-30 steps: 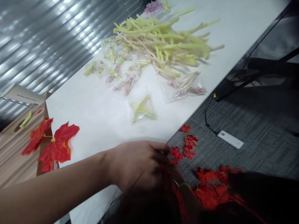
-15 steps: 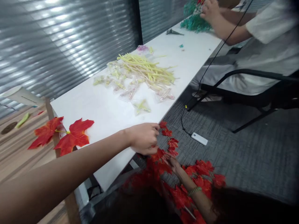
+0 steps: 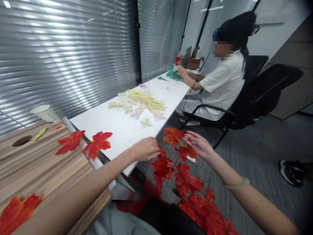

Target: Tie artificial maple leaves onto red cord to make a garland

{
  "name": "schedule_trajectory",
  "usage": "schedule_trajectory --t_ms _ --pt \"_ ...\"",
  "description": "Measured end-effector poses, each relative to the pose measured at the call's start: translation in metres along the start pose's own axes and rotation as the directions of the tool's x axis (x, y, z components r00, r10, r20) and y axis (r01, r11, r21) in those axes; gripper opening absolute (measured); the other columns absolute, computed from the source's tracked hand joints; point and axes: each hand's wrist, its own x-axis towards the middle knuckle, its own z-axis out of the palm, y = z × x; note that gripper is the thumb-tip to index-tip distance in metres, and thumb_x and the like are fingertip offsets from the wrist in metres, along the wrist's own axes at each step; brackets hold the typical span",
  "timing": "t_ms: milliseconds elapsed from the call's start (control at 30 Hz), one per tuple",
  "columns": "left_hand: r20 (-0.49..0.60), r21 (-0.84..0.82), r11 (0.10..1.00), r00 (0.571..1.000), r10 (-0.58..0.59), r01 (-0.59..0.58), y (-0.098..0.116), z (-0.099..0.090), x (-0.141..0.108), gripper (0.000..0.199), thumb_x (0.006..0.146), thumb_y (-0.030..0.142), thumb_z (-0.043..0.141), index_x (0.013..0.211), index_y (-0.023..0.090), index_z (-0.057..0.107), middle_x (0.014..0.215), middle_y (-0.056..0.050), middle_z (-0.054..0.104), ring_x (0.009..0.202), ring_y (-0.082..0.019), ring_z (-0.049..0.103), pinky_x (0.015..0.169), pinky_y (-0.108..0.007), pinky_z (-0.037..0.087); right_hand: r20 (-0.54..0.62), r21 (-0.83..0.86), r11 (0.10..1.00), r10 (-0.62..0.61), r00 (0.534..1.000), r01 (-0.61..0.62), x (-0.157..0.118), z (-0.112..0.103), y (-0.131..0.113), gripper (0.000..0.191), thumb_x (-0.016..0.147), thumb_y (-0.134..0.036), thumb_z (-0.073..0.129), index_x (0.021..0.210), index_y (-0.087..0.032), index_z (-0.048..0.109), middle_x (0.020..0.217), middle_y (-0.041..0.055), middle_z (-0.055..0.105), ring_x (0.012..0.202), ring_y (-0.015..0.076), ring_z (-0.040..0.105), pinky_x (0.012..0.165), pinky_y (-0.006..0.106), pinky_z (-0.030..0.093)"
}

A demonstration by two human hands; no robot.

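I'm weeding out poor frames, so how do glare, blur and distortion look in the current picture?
Head view: bright glare streaks across the blinds; the yellow strips look soft; the red leaf at lower left is blurred; the white table runs aslant; blocky pixels mask part of the seated person.

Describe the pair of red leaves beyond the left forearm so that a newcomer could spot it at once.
Find where the wood-grain table meets the long white table. Two red maple-shaped leaves, joined in the middle, lie across that join. Unlike the red leaf piece at the wooden table's near left, this pair reaches onto the white table.
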Motion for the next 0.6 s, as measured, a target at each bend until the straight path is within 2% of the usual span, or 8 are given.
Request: schedule_trajectory --t_ms 133,267,333,400,500,600 --pt "0.011 0.008 0.996 0.996 -0.09 0.09 0.017 -0.037 -0.04 0.031 0.089 0.026 0.032 0.073 0.016 0.057 0.073 -0.006 0.061 0.076 -0.017 0.052 0.083 -0.032 0.037 -0.013 -0.055 0.97 -0.236 0.972 0.235 -0.02 0.039 -0.074 0.017 0.074 0.002 0.053 0.082 -0.011 0.06 0.071 0.0056 0.063 0.069 0.0118 0.064 0.073 0.026 0.056" --pt "0.035 0.053 0.987 0.988 -0.151 0.149 0.029 -0.058 -0.077 0.032 0.09 0.027 0.03 0.074 0.016 0.056 0.073 -0.005 0.06 0.078 -0.016 0.052 0.088 -0.035 0.034 0.08 -0.117 0.895 -0.423 0.903 0.43 -0.043 0.096 -0.132 0.019 0.076 0.003 0.049 0.077 -0.012 0.06 0.07 0.0039 0.061 0.069 0.0112 0.063 0.076 0.029 0.054" --pt "0.035 0.056 0.983 0.984 -0.176 0.174 0.035 -0.064 -0.091 0.03 0.09 0.026 0.031 0.075 0.017 0.056 0.074 -0.005 0.06 0.079 -0.016 0.052 0.09 -0.035 0.034 0.141 -0.159 0.817 -0.538 0.831 0.555 -0.055 0.127 -0.156 0.016 0.076 0.002 0.051 0.078 -0.011 0.06 0.072 0.0043 0.06 0.069 0.0112 0.063 0.076 0.03 0.053" --pt "0.036 0.054 0.981 0.981 -0.191 0.189 0.042 -0.068 -0.101 0.03 0.089 0.025 0.031 0.076 0.017 0.056 0.074 -0.004 0.061 0.079 -0.016 0.052 0.09 -0.036 0.033 0.218 -0.182 0.701 -0.655 0.724 0.689 -0.067 0.158 -0.178 0.013 0.077 0.0 0.052 0.082 -0.009 0.059 0.071 0.0041 0.059 0.067 0.0099 0.062 0.076 0.03 0.052" --pt "0.049 0.035 0.979 0.978 -0.203 0.201 0.052 -0.073 -0.111 0.031 0.09 0.025 0.03 0.076 0.017 0.056 0.074 -0.004 0.06 0.079 -0.016 0.052 0.09 -0.036 0.034 0.302 -0.243 0.557 -0.735 0.607 0.795 -0.087 0.202 -0.209 0.013 0.077 -0.001 0.053 0.089 -0.005 0.058 0.075 0.0044 0.057 0.064 0.0071 0.06 0.074 0.029 0.052" --pt "0.037 -0.036 0.969 0.969 -0.242 0.244 0.06 -0.08 -0.115 0.031 0.09 0.027 0.03 0.082 0.017 0.058 0.079 -0.005 0.062 0.082 -0.017 0.054 0.09 -0.037 0.035 0.366 -0.227 0.397 -0.811 0.455 0.889 -0.109 0.247 -0.237 0.014 0.076 -0.001 0.055 0.09 -0.003 0.056 0.075 0.0037 0.055 0.063 0.0059 0.058 0.067 0.027 0.053"
